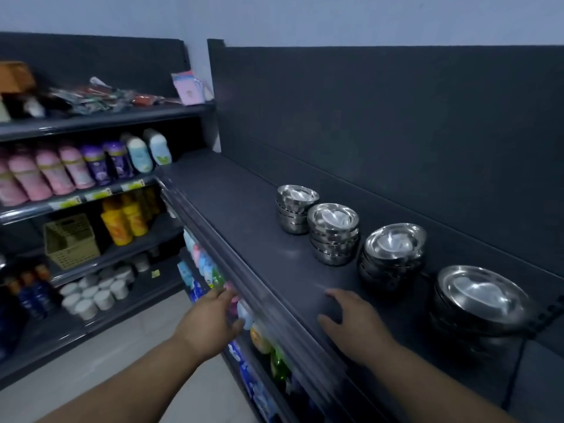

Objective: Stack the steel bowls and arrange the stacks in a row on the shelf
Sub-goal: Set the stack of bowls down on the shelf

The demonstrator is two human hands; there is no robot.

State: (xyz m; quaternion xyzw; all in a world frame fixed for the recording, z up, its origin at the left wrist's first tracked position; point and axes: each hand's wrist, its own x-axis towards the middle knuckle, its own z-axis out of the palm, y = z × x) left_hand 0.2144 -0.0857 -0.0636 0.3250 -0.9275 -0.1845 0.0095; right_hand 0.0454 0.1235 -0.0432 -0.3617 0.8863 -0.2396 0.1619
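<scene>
Stacks of steel bowls [333, 233] — four in all — stand in a row on the shelf [232, 209], beyond and to the right of the right hand [354, 322]. Both hands are empty: the right hovers over the shelf top, fingers loosely spread; the left hand [210, 312], fingers relaxed, hangs off the front edge. No loose bowl is in sight, so the job looks all but finished. Price tags [97, 195] and bottles [48, 175] beyond the left hand are too blurred to read.

Glossy, mirror-bright steel bowls [333, 234] stand on a matt, dark shelf [244, 215] with a finely grained surface.
</scene>
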